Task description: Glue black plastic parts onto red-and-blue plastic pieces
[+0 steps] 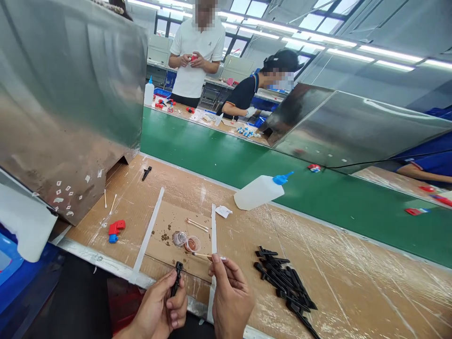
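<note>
My left hand [160, 303] is closed around a small black plastic part [178, 273], its knobbed end pointing up. Between thumb and fingers, my right hand [231, 294] pinches a cotton swab [202, 255] whose dark tip points left. That tip is close to a small clear cup with reddish-brown contents [192, 243]; I cannot tell whether they touch. Beside this cup sits another small round lid or cup [179, 238]. Two more swabs [197, 225] lie behind them on a stained cardboard sheet [158, 252]. To the right of my right hand is a pile of black parts [286, 282].
A white bottle with a blue nozzle [259, 192] stands by crumpled tissue [223, 211]. At left are a red-blue piece [116, 230], loose swabs [112, 204] and a metal panel [70, 103]. Beyond the green belt [197, 146], two people work; another person's arm [423, 173] shows at right.
</note>
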Demonstrator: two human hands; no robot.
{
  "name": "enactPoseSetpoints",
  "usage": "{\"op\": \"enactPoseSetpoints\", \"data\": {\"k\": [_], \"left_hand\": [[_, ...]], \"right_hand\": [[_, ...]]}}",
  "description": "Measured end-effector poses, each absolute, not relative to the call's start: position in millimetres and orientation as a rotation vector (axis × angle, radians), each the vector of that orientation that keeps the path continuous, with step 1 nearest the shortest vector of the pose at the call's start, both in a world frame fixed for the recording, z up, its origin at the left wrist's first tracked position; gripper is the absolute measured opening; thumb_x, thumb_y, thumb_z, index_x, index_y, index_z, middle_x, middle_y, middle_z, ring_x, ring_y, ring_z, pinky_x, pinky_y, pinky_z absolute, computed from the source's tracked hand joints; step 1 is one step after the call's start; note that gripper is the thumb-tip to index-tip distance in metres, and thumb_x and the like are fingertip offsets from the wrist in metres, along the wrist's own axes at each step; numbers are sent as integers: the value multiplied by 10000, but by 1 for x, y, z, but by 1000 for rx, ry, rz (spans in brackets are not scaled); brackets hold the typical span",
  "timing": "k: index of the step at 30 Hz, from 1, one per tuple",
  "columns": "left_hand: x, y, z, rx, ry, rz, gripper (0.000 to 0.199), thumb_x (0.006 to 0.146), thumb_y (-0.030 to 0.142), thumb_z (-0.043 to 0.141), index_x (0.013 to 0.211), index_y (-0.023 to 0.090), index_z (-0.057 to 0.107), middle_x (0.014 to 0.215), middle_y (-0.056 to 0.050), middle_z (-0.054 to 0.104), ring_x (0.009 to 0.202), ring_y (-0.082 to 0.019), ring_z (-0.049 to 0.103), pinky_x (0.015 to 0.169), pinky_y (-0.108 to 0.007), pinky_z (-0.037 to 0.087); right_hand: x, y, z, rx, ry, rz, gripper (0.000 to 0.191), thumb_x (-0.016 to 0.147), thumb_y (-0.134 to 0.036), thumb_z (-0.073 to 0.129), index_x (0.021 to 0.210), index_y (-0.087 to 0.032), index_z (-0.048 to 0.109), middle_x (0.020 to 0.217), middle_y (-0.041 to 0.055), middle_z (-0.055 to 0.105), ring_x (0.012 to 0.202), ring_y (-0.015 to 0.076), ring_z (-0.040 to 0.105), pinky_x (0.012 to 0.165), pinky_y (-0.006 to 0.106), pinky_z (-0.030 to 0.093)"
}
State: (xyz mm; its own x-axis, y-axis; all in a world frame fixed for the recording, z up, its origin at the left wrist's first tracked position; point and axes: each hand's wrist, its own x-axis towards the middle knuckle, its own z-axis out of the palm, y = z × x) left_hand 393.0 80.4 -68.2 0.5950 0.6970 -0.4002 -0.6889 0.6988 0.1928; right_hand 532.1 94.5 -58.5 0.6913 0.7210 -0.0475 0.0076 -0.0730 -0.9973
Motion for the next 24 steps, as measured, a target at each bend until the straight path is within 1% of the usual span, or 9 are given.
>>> {"op": "enactPoseSetpoints", "data": {"k": [5, 8, 11, 13, 16, 18, 21, 23, 24], "left_hand": [[390, 82, -74, -5, 399, 772, 355, 733, 471, 781, 789, 152, 635, 425, 110, 281, 383, -45, 178, 384, -187, 139], [386, 80, -74, 6, 374, 761, 356, 726, 474, 789, 777, 147, 657, 412, 109, 294, 362, -43, 202, 370, -186, 159], [380, 78, -67, 32, 427, 783, 353, 714, 467, 805, 768, 143, 676, 462, 69, 429, 410, -69, 387, 411, -195, 288], [376, 77, -61, 52, 518, 851, 359, 666, 438, 849, 748, 129, 686, 592, 9, 575, 570, -114, 550, 496, -213, 394], [370, 76, -53, 58, 631, 926, 352, 607, 382, 896, 742, 115, 709, 760, -48, 665, 776, -171, 625, 586, -236, 462], [367, 75, -49, 50, 646, 926, 340, 600, 377, 899, 738, 123, 719, 745, -42, 665, 769, -177, 628, 581, -246, 471], [365, 73, -46, 48, 669, 920, 335, 585, 387, 903, 724, 136, 731, 718, -33, 663, 758, -182, 635, 581, -250, 480], [364, 71, -43, 54, 719, 959, 346, 555, 380, 919, 741, 146, 746, 780, -45, 688, 831, -193, 640, 610, -245, 490], [364, 69, -42, 67, 743, 989, 350, 546, 378, 923, 749, 150, 752, 836, -55, 701, 862, -192, 636, 629, -241, 492]], "right_hand": [[532, 111, -55, -1553, -767, 477, 409, 750, -450, 773, 1001, -143, 672, 835, 50, 725, 736, 167, 674, 688, 244, 532], [532, 115, -57, -1584, -996, 354, 376, 809, -468, 714, 1018, -157, 687, 873, 52, 729, 773, 172, 677, 757, 266, 517], [534, 110, -58, -1640, -1199, 223, 406, 849, -496, 665, 1107, -184, 690, 924, 43, 711, 734, 154, 635, 761, 273, 488], [535, 103, -57, -1672, -1208, 150, 435, 859, -507, 650, 1161, -195, 677, 908, 36, 689, 707, 148, 602, 749, 272, 473], [538, 94, -52, -1656, -1147, 141, 379, 859, -498, 650, 1072, -190, 712, 914, 47, 702, 759, 169, 628, 780, 279, 474], [541, 90, -47, -1620, -1137, 216, 345, 852, -494, 652, 991, -190, 739, 959, 64, 731, 844, 201, 660, 823, 296, 487], [538, 83, -39, -1633, -1027, 335, 387, 807, -536, 673, 956, -189, 759, 975, 82, 752, 924, 243, 677, 862, 324, 510], [528, 74, -37, -1632, -894, 440, 426, 760, -578, 698, 926, -191, 766, 903, 77, 762, 829, 234, 694, 786, 310, 546], [520, 67, -38, -1606, -842, 519, 437, 735, -597, 711, 894, -194, 770, 833, 67, 761, 722, 216, 691, 699, 292, 561]]}}
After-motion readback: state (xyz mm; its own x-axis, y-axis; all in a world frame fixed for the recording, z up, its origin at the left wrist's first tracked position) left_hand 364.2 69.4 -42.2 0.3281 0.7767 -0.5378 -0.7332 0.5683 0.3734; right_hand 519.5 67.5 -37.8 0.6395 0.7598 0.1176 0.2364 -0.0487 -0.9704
